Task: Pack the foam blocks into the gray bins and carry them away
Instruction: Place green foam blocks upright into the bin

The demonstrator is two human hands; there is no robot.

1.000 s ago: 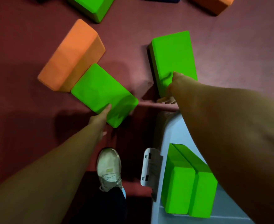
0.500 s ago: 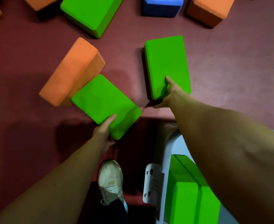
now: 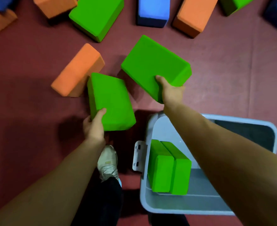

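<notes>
Head view: gray bin (image 3: 183,207) at 5 o'clock, two packed blocks (image 3: 168,170) inside. Left block (image 3: 111,101) at 9 o'clock is clamped edge-on in the left hand (image 3: 93,126), right block (image 3: 150,62) at 12 in the right hand (image 3: 170,92); either could swing loose and miss.

The left foam block (image 3: 111,101), the right foam block (image 3: 150,66) and the two binned blocks (image 3: 168,170) are plain bright green, the bin (image 3: 183,209) is light gray, the floor mat (image 3: 232,79) is dark red, the adjacent block (image 3: 77,70) is plain orange, and the shoe (image 3: 107,162) is off-white.
</notes>
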